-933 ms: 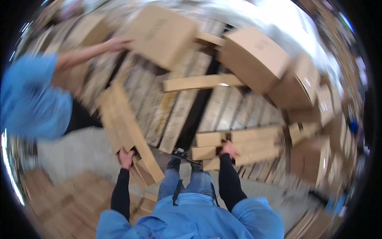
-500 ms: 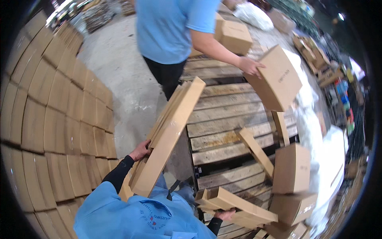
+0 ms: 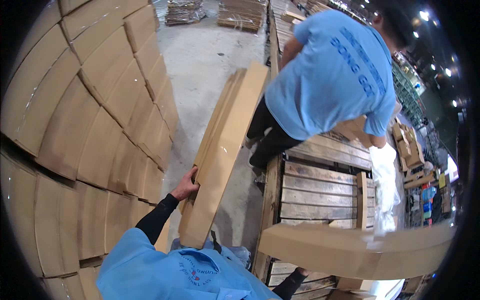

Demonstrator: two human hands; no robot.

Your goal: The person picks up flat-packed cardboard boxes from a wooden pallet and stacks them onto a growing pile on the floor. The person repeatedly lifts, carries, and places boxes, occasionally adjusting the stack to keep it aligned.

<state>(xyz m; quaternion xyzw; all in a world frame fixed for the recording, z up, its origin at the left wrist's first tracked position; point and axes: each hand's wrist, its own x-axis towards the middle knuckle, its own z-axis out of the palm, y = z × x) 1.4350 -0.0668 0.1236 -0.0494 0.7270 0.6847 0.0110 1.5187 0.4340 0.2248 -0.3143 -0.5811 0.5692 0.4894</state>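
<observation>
Left hand [image 3: 185, 186] clamped on flat cartons [image 3: 227, 145], right hand [image 3: 303, 271] mostly hidden

From where I stand, the left hand grips the side of a long, slim bundle, its fingers tucked in at the edge. These flat cartons slant up over the concrete floor [image 3: 195, 65], their near end beside the wearer's blue shirt [image 3: 180, 270], their far end near a co-worker [image 3: 332, 75]. The right hand shows only a sliver under the lower edge of a long carton [image 3: 350, 247]; I cannot tell whether its fingers are closed. That carton lies across the view at right, in front of a wooden pallet [image 3: 320, 197].

A narrow strip [image 3: 361, 200] lies on the slats, near some white plastic [image 3: 385, 185]. The co-worker, back turned, stands beside the pallet. Along the left rises a tall stack [image 3: 90, 135] of brown cardboard, well apart from the right hand.
</observation>
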